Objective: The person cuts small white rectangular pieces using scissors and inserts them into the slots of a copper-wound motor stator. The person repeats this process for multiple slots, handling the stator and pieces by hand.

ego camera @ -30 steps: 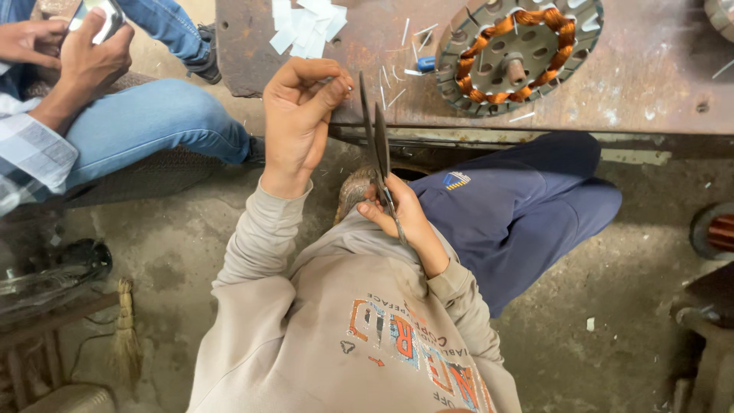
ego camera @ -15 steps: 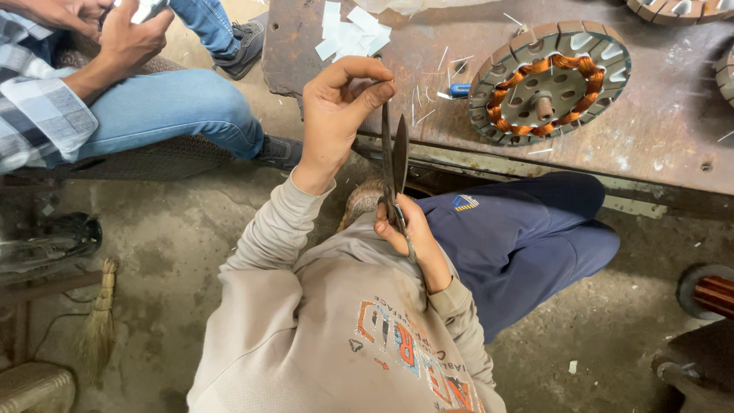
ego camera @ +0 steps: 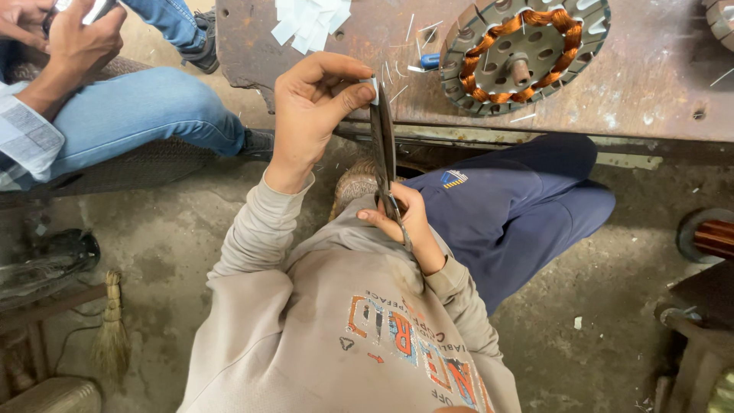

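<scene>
— What do your hands have right now?

— Your right hand (ego camera: 404, 222) grips the handles of a pair of scissors (ego camera: 384, 157), fingers closed through the loops, blades pointing up and away from your chest. Your left hand (ego camera: 317, 107) pinches a small white paper strip (ego camera: 373, 82) between thumb and forefinger, right at the blade tips.

— And where is all that?

— Over your lap, just in front of the rusty metal table (ego camera: 657, 76). On the table lie a pile of white paper pieces (ego camera: 310, 19) and a round stator with copper windings (ego camera: 524, 42). To your left another person sits in blue jeans (ego camera: 138, 115), hands raised around a small object.
</scene>
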